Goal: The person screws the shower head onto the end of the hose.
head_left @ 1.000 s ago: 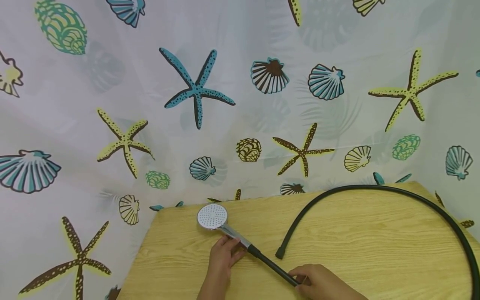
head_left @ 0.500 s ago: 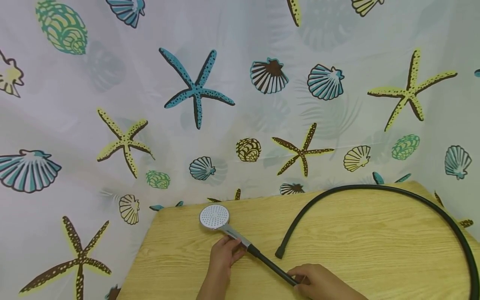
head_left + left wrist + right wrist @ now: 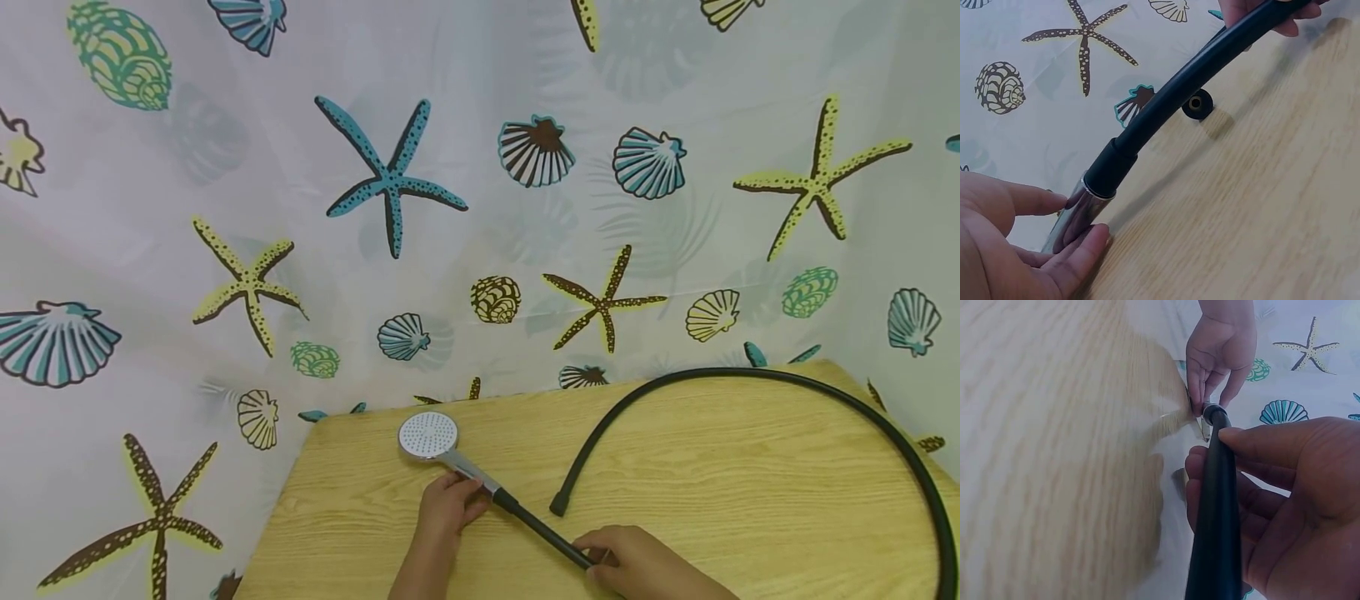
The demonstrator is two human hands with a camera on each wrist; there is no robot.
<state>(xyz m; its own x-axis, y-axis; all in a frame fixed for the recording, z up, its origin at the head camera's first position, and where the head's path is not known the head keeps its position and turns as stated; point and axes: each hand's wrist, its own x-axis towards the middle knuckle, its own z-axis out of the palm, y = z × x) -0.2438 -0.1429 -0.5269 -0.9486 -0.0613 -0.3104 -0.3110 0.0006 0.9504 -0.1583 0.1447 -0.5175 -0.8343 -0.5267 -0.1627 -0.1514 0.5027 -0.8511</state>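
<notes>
A chrome shower head (image 3: 427,435) with a round, dotted white face points upward over the left part of the table. My left hand (image 3: 446,508) grips its handle (image 3: 1082,209), thumb on one side and fingers on the other. A black shower hose (image 3: 543,529) is joined to the handle's end by a thick black collar (image 3: 1112,167). Lower right, my right hand (image 3: 630,558) holds the hose between thumb and curled fingers, as the right wrist view also shows. The hose's other end (image 3: 559,504) lies loose on the wood, its round opening visible in the left wrist view.
The wooden table (image 3: 360,483) runs to a white curtain (image 3: 465,100) printed with shells and starfish, behind and at both sides. The rest of the black hose curves in a wide arc along the table's back and right side.
The shower head's face has shifted very slightly right and tilted a little. Both hands keep their hold in nearly the same places; the loose hose end stays put.
</notes>
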